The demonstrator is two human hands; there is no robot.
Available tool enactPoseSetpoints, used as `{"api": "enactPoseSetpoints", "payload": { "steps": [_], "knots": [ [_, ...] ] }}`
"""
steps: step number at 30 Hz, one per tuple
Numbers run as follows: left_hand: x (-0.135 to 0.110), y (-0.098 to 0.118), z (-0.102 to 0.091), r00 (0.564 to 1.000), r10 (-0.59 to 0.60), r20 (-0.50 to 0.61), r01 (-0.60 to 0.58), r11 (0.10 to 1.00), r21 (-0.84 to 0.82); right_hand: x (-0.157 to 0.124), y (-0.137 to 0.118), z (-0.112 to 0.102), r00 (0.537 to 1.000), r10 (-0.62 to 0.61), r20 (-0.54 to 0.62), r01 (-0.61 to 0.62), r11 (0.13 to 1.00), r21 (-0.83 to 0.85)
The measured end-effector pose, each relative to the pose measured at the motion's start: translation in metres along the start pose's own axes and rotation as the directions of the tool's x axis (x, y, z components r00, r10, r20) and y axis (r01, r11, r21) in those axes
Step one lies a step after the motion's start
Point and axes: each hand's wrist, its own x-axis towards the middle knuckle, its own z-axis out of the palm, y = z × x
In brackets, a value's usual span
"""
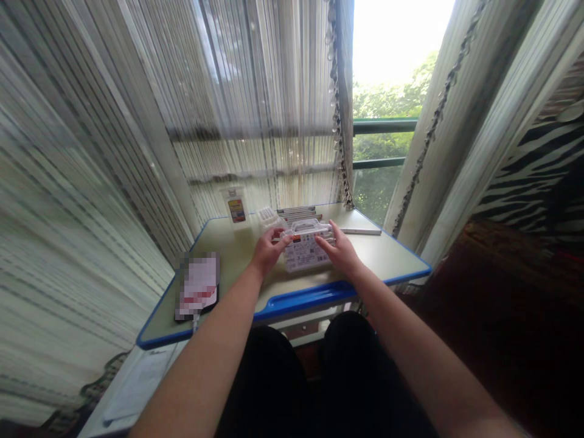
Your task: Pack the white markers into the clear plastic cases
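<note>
Standing up on the desk in front of me is a clear plastic carrying case with a handle on top and a printed label facing me. My left hand grips its upper left corner, with the thumb on the front. At the upper right corner, my right hand has its thumb on the label side and its fingers around the edge. Just behind my left hand lies a whitish tray-like piece with slots, partly hidden by the hand and the case. The case's contents cannot be made out.
The pale desk has a blue rim. Slim silvery bars lie behind the case, and a flat metal strip lies right. A clear pack with a dark label stands back left. A blurred-out device with a cable lies left.
</note>
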Motion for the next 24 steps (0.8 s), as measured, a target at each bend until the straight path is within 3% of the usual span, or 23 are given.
{"api": "enactPoseSetpoints", "payload": {
  "steps": [7, 24],
  "knots": [
    [0.002, 0.0, 0.003, 0.999, -0.045, 0.015, 0.046, 0.998, -0.045, 0.006, 0.016, 0.003, 1.0, -0.025, -0.017, 0.026, 0.997, 0.072],
    [-0.001, 0.011, 0.003, 0.986, -0.141, 0.089, 0.156, 0.97, -0.184, 0.004, 0.01, 0.001, 0.997, 0.026, 0.067, -0.04, 0.974, 0.224]
  ]
}}
